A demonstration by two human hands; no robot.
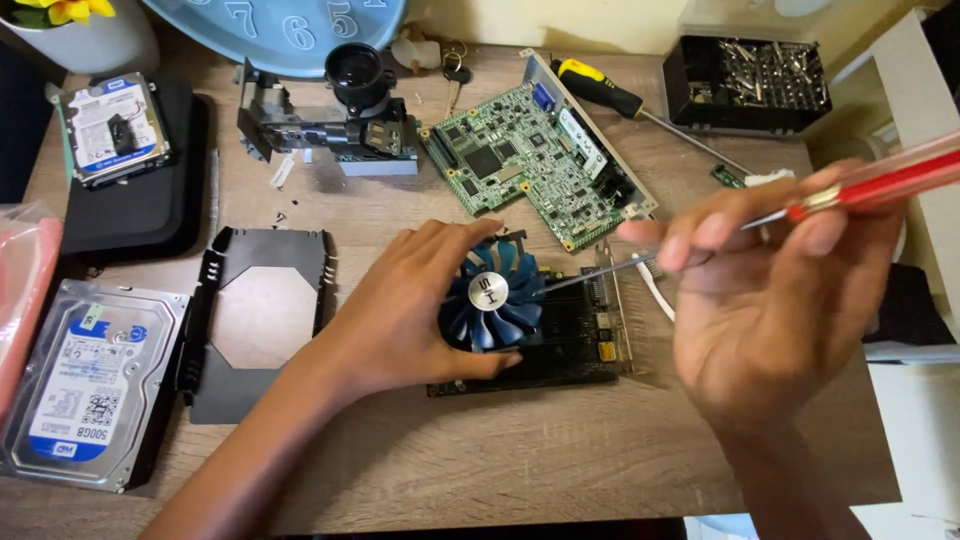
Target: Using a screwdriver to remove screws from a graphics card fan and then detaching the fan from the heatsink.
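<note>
My left hand (400, 310) lies open on the graphics card (560, 340) at mid-tabletop (520, 470), fingers curled around its blue fan (490, 295). My right hand (770, 290) grips a red-handled screwdriver (870, 185), tip at the fan's edge.

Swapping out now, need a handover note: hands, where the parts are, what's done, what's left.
Left hand: palm on the graphics card, fingers around its blue fan.
Right hand: holds the red-handled screwdriver, tip by the fan's edge.
Card lies flat mid-table; green circuit board behind it, yellow-handled screwdriver and bit box further back.
Done: cannot tell whether any screws are out.
Left: fan is still on the card.
</note>
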